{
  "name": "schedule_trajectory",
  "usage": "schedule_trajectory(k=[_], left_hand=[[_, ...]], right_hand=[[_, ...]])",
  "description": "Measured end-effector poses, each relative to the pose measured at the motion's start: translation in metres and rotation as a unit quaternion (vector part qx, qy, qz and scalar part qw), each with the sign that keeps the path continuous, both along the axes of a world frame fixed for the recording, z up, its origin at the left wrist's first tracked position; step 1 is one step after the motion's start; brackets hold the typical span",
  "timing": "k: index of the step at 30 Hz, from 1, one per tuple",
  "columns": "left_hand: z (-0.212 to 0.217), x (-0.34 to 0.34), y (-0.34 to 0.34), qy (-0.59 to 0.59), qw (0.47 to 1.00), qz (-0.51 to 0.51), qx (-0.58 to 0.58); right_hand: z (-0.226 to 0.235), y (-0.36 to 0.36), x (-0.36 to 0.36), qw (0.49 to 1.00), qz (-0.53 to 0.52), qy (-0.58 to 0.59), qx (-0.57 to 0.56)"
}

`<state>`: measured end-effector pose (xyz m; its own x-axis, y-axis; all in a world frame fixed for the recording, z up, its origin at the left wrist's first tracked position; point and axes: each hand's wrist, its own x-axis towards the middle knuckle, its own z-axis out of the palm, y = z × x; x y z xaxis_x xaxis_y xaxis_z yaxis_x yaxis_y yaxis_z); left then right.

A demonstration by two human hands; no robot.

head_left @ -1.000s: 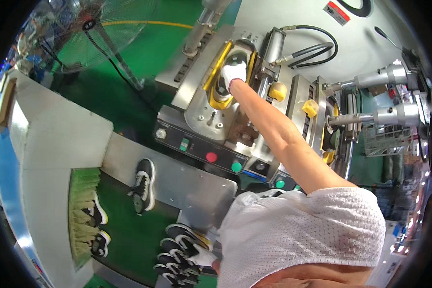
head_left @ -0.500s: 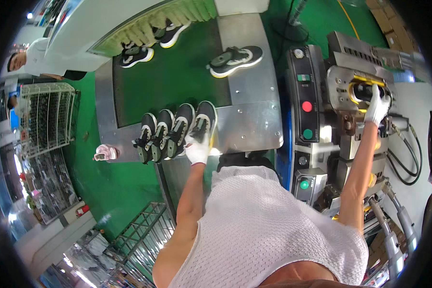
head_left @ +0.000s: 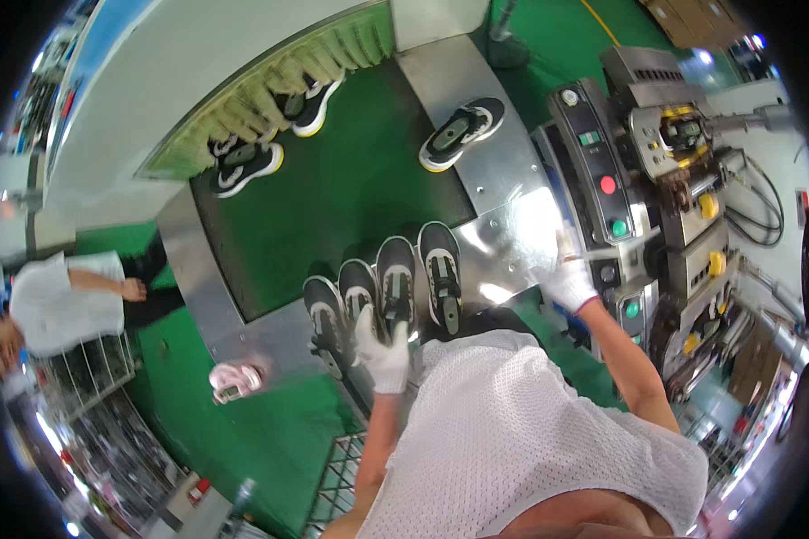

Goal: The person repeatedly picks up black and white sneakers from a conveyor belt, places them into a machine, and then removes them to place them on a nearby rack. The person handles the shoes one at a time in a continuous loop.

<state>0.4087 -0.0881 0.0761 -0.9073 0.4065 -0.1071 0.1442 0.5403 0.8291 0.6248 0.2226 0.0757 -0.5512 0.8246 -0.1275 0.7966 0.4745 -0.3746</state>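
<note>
Several black-and-grey sneakers (head_left: 395,269) with white soles stand in a row on the near metal edge of the conveyor, toes pointing away from me. My left hand (head_left: 383,357), in a white glove, is at the heels of the middle shoes with thumb and fingers apart. The rightmost sneaker (head_left: 440,269) of the row stands slightly apart. My gloved right hand (head_left: 568,280) is over the table's right edge beside the control panel; its fingers look stretched out but blurred, and nothing shows in them. A dark object (head_left: 683,135) sits in the clamp of the machine at right.
One sneaker (head_left: 461,135) lies on the metal plate at far right. Two more (head_left: 247,166) are by the yellowish curtain (head_left: 229,121). The control panel (head_left: 593,157) has red and green buttons. A pink object (head_left: 236,381) lies at the left corner. Another person (head_left: 67,301) stands at left.
My right hand has come back from the machine's clamp toward the table. My left hand has left the rightmost sneaker for the row's middle. My view has shifted; the other person shows more.
</note>
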Motion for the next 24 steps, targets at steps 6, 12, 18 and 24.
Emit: schedule_trajectory(k=[6,12,18,24], left_hand=[[-0.072,-0.016,0.008,-0.099,0.979,-0.036,-0.174],[-0.052,-0.058,0.031,-0.191,0.974,-0.070,-0.095],[-0.002,-0.050,0.126,-0.219,0.936,-0.269,-0.060],[0.005,-0.007,0.196,-0.059,0.786,-0.606,-0.104]], right_hand=[[-0.079,-0.172,-0.136,0.960,-0.042,0.139,-0.239],[-0.066,-0.150,-0.123,0.898,-0.199,0.250,-0.302],[-0.044,-0.120,-0.028,0.787,-0.375,0.355,-0.337],[0.026,-0.187,0.068,0.633,-0.527,0.525,-0.213]])
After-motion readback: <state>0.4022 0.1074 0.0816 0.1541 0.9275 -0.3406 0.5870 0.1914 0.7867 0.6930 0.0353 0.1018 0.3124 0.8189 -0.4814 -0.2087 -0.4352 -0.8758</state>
